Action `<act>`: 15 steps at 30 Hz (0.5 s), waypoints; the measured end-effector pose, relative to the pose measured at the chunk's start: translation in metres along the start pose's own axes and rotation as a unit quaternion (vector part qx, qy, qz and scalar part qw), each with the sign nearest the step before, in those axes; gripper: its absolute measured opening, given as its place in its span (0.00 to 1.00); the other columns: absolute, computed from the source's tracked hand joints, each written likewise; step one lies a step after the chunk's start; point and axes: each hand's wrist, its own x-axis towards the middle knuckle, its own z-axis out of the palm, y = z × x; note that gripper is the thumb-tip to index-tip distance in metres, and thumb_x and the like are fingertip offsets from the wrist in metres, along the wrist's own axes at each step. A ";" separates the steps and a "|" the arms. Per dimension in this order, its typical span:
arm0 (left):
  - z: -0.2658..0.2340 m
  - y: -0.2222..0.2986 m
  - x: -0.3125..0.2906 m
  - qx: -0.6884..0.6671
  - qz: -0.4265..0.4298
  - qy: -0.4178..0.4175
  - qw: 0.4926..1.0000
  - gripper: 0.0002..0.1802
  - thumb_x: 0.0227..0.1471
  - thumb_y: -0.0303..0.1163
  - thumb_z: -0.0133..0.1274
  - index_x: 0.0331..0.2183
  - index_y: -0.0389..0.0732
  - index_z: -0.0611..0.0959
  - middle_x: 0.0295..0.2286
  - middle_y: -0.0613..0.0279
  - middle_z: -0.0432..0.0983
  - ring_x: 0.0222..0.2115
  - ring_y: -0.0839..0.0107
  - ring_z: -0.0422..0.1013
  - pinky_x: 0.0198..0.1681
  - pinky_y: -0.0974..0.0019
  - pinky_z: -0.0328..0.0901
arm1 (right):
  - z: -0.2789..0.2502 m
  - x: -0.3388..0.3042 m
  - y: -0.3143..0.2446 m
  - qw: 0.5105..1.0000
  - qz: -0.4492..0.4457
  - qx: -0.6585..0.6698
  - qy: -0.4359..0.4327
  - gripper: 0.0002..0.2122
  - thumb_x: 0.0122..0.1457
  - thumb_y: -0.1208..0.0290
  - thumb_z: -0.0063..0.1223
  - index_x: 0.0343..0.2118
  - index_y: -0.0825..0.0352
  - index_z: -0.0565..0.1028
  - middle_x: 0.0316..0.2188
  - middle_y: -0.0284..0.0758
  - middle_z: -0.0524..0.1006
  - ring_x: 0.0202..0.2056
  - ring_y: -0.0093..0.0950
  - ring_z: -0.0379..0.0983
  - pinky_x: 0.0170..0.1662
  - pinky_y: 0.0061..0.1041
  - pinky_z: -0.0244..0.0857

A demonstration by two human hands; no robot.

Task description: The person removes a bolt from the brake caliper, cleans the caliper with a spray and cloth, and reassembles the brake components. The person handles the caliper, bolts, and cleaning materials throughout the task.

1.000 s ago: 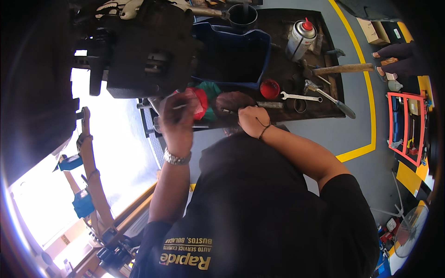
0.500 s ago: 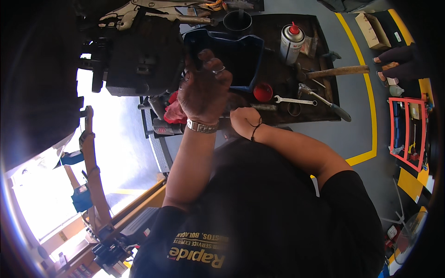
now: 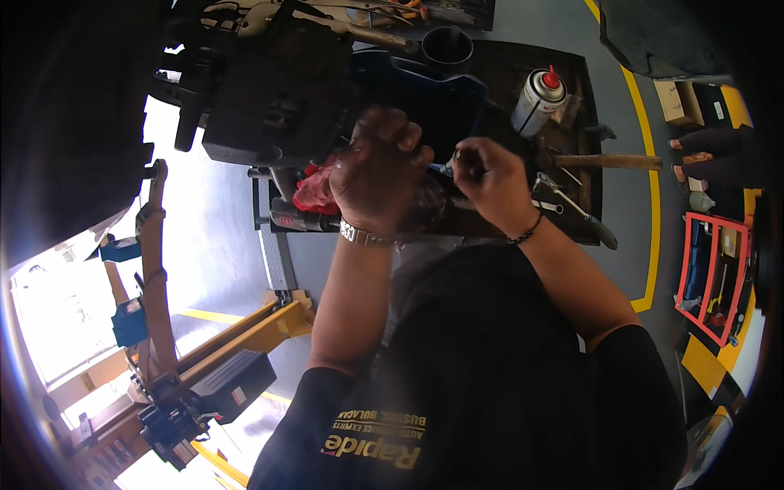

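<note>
My left hand [image 3: 377, 175], with a metal watch at the wrist, is raised beside a dark, blocky mechanical part [image 3: 278, 122]. Its fingers are curled; whatever they hold is hidden. Close to its right, my right hand [image 3: 494, 186] is closed in a pinch above the work surface. A small bluish bit shows by its fingertips, too unclear to name. Beneath both hands lies a dark blue tray [image 3: 469, 90]. Behind my left wrist are a red rag [image 3: 317, 192] and a dark cylindrical object [image 3: 298, 219]. A wrench [image 3: 550, 207] is partly covered by my right hand.
On the dark work table [image 3: 563, 69] stand a spray can [image 3: 539, 102] with a red cap and a black cup [image 3: 447, 51]. A wooden-handled hammer [image 3: 604, 162] and a ratchet [image 3: 576, 204] lie at right. A red-framed rack [image 3: 714, 273] and a person's feet [image 3: 678, 159] are farther right.
My right hand has moved up and away from my body to beside the left, now covering the red round lid and part of the wrench. My left fingers have curled further. The whole view has shifted.
</note>
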 end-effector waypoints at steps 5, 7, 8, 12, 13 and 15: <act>-0.012 -0.018 -0.004 0.076 0.053 0.125 0.988 0.22 0.53 0.33 0.59 0.51 0.50 0.76 0.44 0.63 0.73 0.42 0.66 0.69 0.47 0.56 0.66 | -0.025 0.079 -0.027 0.927 0.071 0.366 0.041 0.12 0.62 0.68 0.63 0.43 0.69 0.78 0.31 0.32 0.80 0.30 0.22 0.76 0.35 0.24 0.69; -0.014 -0.022 -0.008 0.068 0.078 0.087 0.991 0.25 0.54 0.33 0.59 0.53 0.51 0.74 0.45 0.63 0.73 0.43 0.65 0.69 0.48 0.54 0.66 | -0.020 0.100 -0.034 0.880 0.070 0.469 0.019 0.13 0.62 0.66 0.64 0.44 0.70 0.78 0.31 0.32 0.80 0.30 0.23 0.76 0.37 0.23 0.69; -0.014 -0.020 -0.008 0.057 0.081 0.068 0.993 0.30 0.54 0.34 0.59 0.58 0.52 0.71 0.50 0.62 0.73 0.48 0.63 0.70 0.51 0.53 0.67 | -0.014 0.108 -0.038 0.874 0.069 0.481 0.014 0.15 0.62 0.64 0.64 0.43 0.70 0.78 0.31 0.33 0.80 0.30 0.23 0.77 0.35 0.22 0.69; -0.013 -0.014 -0.008 0.077 0.108 0.021 0.991 0.27 0.56 0.41 0.59 0.58 0.56 0.75 0.59 0.57 0.67 0.55 0.59 0.65 0.54 0.52 0.64 | 0.000 0.117 -0.047 0.867 0.071 0.494 -0.019 0.16 0.61 0.61 0.64 0.43 0.71 0.78 0.31 0.34 0.81 0.29 0.24 0.78 0.34 0.23 0.71; -0.013 -0.014 -0.006 0.071 0.106 0.022 0.992 0.26 0.57 0.43 0.59 0.57 0.56 0.76 0.59 0.58 0.67 0.55 0.59 0.65 0.54 0.52 0.64 | 0.001 0.117 -0.048 0.870 0.084 0.485 -0.021 0.16 0.61 0.61 0.64 0.43 0.71 0.78 0.31 0.35 0.81 0.29 0.24 0.78 0.34 0.23 0.71; -0.015 -0.015 -0.001 0.063 0.107 -0.009 0.992 0.24 0.59 0.47 0.57 0.56 0.57 0.78 0.59 0.59 0.67 0.55 0.59 0.65 0.54 0.53 0.64 | 0.000 0.119 -0.050 0.872 0.084 0.480 -0.049 0.15 0.62 0.64 0.64 0.43 0.71 0.78 0.31 0.34 0.80 0.29 0.23 0.77 0.34 0.23 0.70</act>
